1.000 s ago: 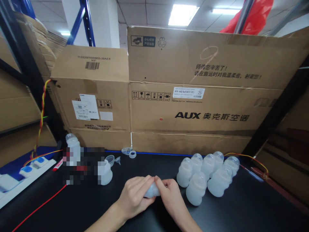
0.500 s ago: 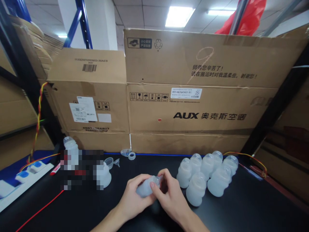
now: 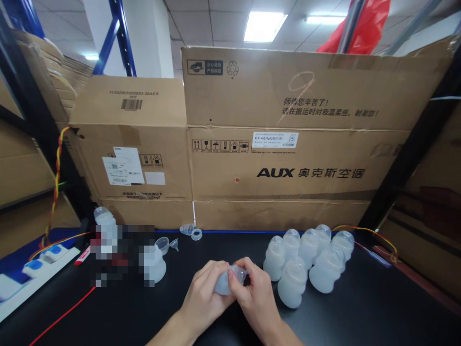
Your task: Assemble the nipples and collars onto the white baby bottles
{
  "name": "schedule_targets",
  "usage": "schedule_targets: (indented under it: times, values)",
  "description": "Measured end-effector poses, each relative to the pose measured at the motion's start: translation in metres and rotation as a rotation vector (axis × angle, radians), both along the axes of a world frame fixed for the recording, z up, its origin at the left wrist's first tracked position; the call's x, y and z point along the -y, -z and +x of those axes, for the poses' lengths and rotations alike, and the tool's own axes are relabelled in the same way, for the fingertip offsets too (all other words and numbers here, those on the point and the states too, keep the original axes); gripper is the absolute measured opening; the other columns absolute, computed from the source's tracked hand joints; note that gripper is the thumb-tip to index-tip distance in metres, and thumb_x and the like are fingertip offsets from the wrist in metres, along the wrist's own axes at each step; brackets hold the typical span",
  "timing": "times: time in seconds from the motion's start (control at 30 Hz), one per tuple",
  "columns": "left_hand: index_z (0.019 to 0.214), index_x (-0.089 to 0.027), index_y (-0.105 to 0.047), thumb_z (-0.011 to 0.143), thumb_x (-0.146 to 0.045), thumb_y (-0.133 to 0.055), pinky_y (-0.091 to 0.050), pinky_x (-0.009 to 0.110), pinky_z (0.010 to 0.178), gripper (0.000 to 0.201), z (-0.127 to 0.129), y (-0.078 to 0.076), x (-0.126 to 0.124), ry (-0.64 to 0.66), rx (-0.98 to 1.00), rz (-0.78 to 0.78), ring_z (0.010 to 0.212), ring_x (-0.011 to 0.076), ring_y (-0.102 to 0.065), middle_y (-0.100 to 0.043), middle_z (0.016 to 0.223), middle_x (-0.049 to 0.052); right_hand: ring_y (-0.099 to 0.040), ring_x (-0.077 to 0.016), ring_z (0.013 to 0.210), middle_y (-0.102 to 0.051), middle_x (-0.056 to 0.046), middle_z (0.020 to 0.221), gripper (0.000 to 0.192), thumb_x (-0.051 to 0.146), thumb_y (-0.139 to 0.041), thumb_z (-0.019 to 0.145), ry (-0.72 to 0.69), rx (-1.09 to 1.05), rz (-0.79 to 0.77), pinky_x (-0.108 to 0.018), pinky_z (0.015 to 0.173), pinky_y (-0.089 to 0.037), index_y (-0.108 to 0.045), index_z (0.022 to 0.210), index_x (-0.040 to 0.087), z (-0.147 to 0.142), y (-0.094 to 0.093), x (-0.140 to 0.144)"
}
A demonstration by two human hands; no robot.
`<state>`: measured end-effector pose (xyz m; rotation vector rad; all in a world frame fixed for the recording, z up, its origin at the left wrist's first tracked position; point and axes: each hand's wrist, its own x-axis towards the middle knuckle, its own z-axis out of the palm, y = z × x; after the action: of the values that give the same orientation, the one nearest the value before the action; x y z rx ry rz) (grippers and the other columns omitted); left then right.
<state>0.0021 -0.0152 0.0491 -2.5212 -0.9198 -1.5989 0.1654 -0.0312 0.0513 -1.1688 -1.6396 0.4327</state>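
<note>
A translucent baby bottle (image 3: 222,283) lies tilted between both hands above the dark tabletop, its clear top end toward the right. My left hand (image 3: 206,294) is wrapped round the bottle's body. The fingers and thumb of my right hand (image 3: 254,290) close on its clear top, hiding part of it. To the right stands a close group of several similar bottles (image 3: 292,283) with clear domed tops. On the left, a bottle (image 3: 156,265) stands beside a loose clear cap (image 3: 162,245) and a small clear nipple-shaped piece (image 3: 175,244).
A bottle (image 3: 105,222) stands at the far left near a blurred patch. A white power strip (image 3: 39,278), a red marker (image 3: 82,255) and a red cord (image 3: 65,312) lie leftward. At the back, a clear piece and a ring (image 3: 196,234) lie before the cardboard wall (image 3: 281,206).
Both hands and the bottle have shifted slightly to the right. My left hand now covers more of the bottle's body. The standing bottles have not moved.
</note>
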Motion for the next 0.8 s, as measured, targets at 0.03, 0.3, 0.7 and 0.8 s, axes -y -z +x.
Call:
schedule_targets:
  times: [0.03,0.3,0.7,0.8]
  values:
    - [0.117,-0.022,-0.063,0.088,-0.032,-0.078,-0.063,0.031,0.078,0.035,-0.003,-0.003,-0.003,-0.013,-0.039,0.012,0.085,0.0202,-0.074,-0.077,0.100,0.007,-0.060,-0.0107,0.063,-0.066,0.001,0.074,0.027,0.043,-0.060,0.096,0.002,-0.023,0.028,-0.019,0.059,-0.044,-0.069,0.088,0.019,0.001,-0.001,-0.001]
    - [0.131,-0.017,-0.066,0.093,-0.042,-0.066,-0.050,0.055,0.110,0.045,-0.058,-0.013,-0.036,-0.520,-0.382,0.077,0.130,0.0360,-0.062,-0.065,0.141,0.017,-0.057,-0.0108,0.061,-0.062,0.002,0.076,0.014,0.033,-0.066,0.093,0.105,0.084,0.242,-0.023,0.059,-0.044,-0.069,0.095,0.020,0.020,-0.008,-0.008]
    - [0.126,-0.015,-0.072,0.098,-0.043,-0.053,-0.038,0.066,0.112,0.043,-0.068,0.010,-0.048,-0.798,-0.544,-0.200,0.133,0.0407,-0.054,-0.066,0.138,0.020,-0.066,-0.0156,0.075,-0.064,-0.005,0.094,0.026,0.043,-0.061,0.100,0.063,0.190,0.141,-0.024,0.066,-0.051,-0.070,0.110,0.021,0.018,-0.004,-0.010]
    - [0.124,-0.010,-0.073,0.099,-0.044,-0.052,-0.045,0.057,0.107,0.047,-0.067,0.010,-0.048,-0.809,-0.554,-0.230,0.129,0.0404,-0.057,-0.067,0.134,0.022,-0.066,-0.0158,0.073,-0.064,-0.005,0.093,0.026,0.043,-0.059,0.101,0.065,0.192,0.150,-0.023,0.063,-0.051,-0.070,0.110,0.021,0.018,-0.007,-0.011]
